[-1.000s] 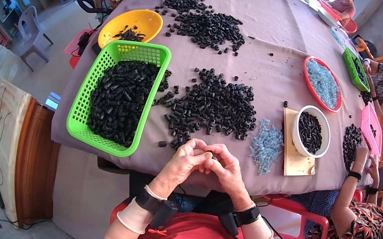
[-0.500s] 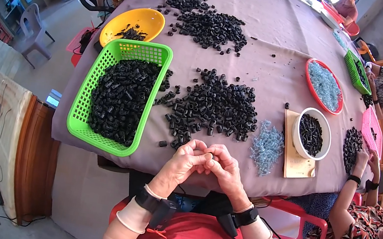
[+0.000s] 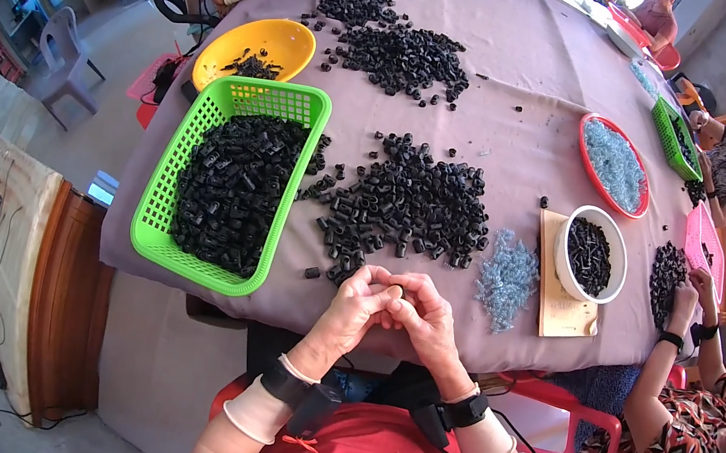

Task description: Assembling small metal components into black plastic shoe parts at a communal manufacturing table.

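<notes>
Over the table's near edge, my left hand [image 3: 358,310] and my right hand [image 3: 425,316] meet, thumbs and fingertips pinched together. Between them shows a bit of a small dark part [image 3: 395,291]; the fingers hide most of it. Just beyond lies a heap of small black plastic cylinders [image 3: 416,199]. A green basket [image 3: 154,201] full of black plastic pieces stands to the left of my hands. To the right sit a loose pile of clear, bluish springs [image 3: 508,280] and a white bowl [image 3: 623,260] of thin black pieces.
The white bowl rests on a tan board [image 3: 559,319]. A yellow bowl [image 3: 293,42] stands behind the basket, and a red-rimmed tray [image 3: 644,202] of springs lies at the right. Co-workers sit around the table; one co-worker's hands [image 3: 693,291] are close by at right.
My hands stay pinched together in nearly the same place. At right, a co-worker's hand has shifted slightly up and away. The whole view has moved a little.
</notes>
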Demonstrator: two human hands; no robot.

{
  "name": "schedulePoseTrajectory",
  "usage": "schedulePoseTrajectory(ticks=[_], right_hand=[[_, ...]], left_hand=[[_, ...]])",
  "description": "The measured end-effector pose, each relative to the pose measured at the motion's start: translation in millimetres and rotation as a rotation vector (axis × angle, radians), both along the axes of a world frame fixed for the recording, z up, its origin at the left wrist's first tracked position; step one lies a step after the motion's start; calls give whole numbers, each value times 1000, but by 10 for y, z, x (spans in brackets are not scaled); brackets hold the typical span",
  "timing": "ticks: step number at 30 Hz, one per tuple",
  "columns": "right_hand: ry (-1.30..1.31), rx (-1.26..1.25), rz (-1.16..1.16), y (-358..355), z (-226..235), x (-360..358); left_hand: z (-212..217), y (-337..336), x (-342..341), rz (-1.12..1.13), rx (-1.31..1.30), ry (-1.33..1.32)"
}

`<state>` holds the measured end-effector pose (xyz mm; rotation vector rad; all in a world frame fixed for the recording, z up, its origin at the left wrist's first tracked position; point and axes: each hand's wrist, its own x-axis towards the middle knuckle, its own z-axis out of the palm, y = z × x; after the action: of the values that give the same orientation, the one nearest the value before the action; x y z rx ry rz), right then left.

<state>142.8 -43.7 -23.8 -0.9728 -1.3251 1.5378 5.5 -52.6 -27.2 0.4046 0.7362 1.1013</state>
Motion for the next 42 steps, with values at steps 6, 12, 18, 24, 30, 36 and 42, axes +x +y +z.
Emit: schedulePoseTrajectory(ticks=[6, 12, 18, 24, 30, 36, 42], right_hand=[[-228, 18, -171, 1, 210, 112], [-743, 590, -348, 284, 102, 336], [-891, 550, -333, 337, 56, 310], [-949, 518, -296, 337, 38, 287], [-951, 584, -213, 267, 33, 281], [-995, 559, -186, 276, 34, 300], [-1020, 535, -224, 242, 45, 254]], left_hand=[[247, -92, -47, 62, 61, 204], [884, 155, -677, 543, 257, 579], [1101, 352, -951, 662, 264, 803], [351, 283, -212, 279, 458, 1146], [95, 436, 158, 227, 550, 1601], [114, 450, 221, 51, 492, 1714], [116, 291, 159, 127, 641, 1585]])
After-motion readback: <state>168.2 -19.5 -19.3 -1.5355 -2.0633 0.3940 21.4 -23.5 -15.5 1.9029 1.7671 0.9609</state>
